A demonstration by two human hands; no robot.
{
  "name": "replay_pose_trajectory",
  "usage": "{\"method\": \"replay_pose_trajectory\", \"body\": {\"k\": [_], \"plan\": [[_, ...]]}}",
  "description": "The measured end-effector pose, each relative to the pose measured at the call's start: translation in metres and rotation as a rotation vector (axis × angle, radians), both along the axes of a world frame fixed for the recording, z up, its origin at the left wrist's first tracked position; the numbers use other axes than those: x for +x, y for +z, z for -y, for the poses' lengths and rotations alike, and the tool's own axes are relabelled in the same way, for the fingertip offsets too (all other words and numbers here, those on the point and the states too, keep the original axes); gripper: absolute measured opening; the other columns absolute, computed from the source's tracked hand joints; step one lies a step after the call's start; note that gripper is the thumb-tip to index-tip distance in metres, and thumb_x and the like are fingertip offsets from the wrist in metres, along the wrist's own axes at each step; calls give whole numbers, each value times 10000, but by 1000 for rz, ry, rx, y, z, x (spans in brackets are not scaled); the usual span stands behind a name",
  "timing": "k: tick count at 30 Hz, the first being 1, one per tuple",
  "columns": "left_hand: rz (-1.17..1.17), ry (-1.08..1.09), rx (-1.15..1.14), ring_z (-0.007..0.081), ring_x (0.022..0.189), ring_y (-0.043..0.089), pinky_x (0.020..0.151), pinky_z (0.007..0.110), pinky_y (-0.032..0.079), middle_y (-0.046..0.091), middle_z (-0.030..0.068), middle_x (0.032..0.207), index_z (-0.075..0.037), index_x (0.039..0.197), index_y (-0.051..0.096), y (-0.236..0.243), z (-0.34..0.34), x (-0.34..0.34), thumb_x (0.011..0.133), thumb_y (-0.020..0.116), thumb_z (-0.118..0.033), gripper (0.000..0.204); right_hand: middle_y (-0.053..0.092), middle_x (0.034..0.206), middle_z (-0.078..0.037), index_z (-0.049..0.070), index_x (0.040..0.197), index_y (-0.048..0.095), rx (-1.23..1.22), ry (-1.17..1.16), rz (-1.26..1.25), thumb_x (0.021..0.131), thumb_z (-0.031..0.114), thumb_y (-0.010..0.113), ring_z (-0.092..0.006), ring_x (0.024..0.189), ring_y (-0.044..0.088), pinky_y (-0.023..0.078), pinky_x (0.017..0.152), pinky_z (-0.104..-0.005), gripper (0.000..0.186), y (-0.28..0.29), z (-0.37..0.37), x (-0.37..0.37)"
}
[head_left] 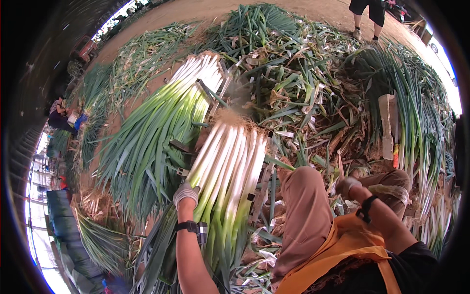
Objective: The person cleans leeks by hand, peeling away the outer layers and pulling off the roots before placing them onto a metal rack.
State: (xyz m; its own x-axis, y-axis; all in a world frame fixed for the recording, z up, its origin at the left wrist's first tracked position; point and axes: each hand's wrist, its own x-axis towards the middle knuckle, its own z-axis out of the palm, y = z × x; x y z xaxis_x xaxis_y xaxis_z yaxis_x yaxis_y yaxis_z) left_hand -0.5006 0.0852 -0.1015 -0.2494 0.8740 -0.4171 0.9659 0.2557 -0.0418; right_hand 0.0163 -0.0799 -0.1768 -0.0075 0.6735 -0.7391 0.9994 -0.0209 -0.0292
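A bundle of long green onions (pixel 225 161) lies in front of me, roots at the far end, white stalks in the middle and green leaves toward me. It rests on a low metal rack (pixel 259 193). My left hand (pixel 186 192), in a pale knitted glove, is closed at the bundle's left edge, thumb against the stalks; its other fingers are mostly hidden. My right hand (pixel 346 186), gloved and blurred, is apart from the bundle, near my bent right leg; its fingers cannot be made out. A second bundle of green onions (pixel 191 88) lies beyond, to the left.
A large heap of stripped leaves (pixel 293 83) covers the ground ahead. More green onions (pixel 411 112) lie at the right beside an upright pale board (pixel 387 125). One person (pixel 369 14) stands at the far right; another person (pixel 59 115) sits at the far left.
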Motion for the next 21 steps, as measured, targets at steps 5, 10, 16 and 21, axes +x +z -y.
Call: {"method": "replay_pose_trajectory", "body": {"k": [5, 10, 16, 21], "plan": [[-54, -34, 19, 319, 991, 550, 829, 375, 455, 541, 167, 1124, -70, 1111, 517, -9, -9, 4, 787, 571, -389, 458, 619, 758, -129, 58, 788, 639, 590, 120, -77, 718, 89, 531, -302, 704, 600, 489, 609, -358, 132, 50, -139, -36], [-71, -12, 19, 327, 956, 563, 808, 393, 454, 561, 175, 1077, -78, 1081, 528, 7, 5, -2, 775, 574, -377, 431, 617, 822, -125, 34, 922, 600, 410, 367, -456, 689, 36, 606, -293, 765, 603, 496, 623, -373, 233, 76, -246, -224], [-142, -58, 119, 328, 1006, 514, 861, 399, 421, 492, 167, 1146, -66, 1160, 459, 23, 40, 6, 707, 645, -340, 561, 553, 1126, -75, 128, 1098, 545, 719, 577, -532, 736, 140, 594, -270, 924, 580, 484, 750, -338, 365, 20, -262, -330], [-353, -21, 73, 314, 908, 562, 756, 415, 470, 555, 159, 1030, -58, 1075, 498, 17, 65, -32, 743, 607, -389, 482, 583, 1035, -82, 98, 973, 596, 654, 624, -459, 776, 150, 513, -263, 934, 566, 464, 768, -344, 219, 12, -275, -354]]}}
